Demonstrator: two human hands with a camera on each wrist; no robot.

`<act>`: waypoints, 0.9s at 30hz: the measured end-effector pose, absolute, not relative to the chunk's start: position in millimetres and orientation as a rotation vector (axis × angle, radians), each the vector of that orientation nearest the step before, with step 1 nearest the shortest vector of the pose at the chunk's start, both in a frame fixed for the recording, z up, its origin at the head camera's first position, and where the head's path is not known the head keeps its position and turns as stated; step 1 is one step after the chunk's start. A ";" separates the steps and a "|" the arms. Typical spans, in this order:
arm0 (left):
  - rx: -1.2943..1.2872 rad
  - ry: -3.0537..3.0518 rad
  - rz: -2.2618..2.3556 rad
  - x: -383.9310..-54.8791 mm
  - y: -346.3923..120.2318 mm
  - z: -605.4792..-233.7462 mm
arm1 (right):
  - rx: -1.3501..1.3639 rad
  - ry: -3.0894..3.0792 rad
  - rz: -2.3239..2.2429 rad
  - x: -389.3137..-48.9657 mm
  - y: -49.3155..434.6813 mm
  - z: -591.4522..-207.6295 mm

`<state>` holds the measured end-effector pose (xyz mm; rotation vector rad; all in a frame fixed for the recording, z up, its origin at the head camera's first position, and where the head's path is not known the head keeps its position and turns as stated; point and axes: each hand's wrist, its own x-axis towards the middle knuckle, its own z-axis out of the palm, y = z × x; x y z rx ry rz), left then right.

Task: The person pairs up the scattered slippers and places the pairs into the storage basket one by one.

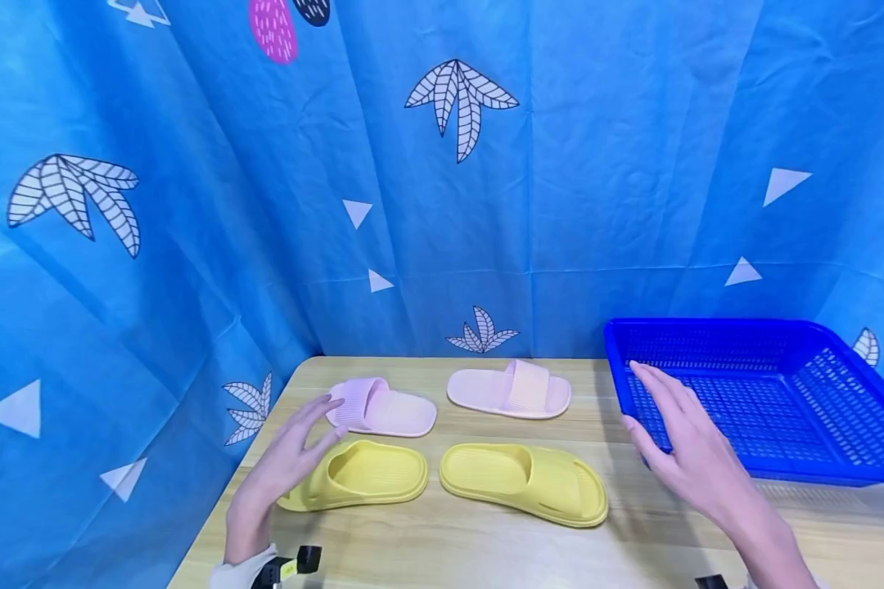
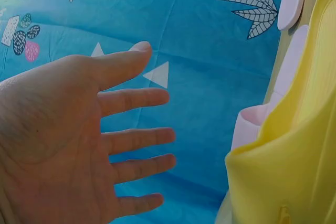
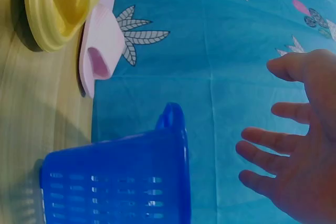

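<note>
A: While both hands hover over the wooden table, do they actually have hold of anything?

B: Nope, nothing. Left hand has its fingers extended and spread; right hand, same deal, by the left side of the blue plastic basket.

A: So where's the left yellow slipper from the fingers?

B: Below and a bit right of the left hand, which is way nearer than the right. Long axis runs left-right, heel end right.

A: Right yellow slipper?

B: Between the hands, toe pointing right. Two pink slides lie on the far side.
</note>
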<state>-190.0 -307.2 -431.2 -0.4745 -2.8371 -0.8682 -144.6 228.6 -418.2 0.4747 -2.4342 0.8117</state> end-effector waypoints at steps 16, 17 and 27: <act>-0.554 -2.910 -1.098 -196.3 -318.7 -446.9 | 0.547 -2.472 0.774 -145.4 206.6 -431.2; -0.555 -2.911 -1.108 -196.5 -320.0 -448.2 | 0.554 -2.473 0.768 -145.3 204.9 -432.4; -0.577 -2.959 -1.144 -195.8 -326.1 -450.0 | 0.599 -2.493 0.761 -146.8 191.7 -446.3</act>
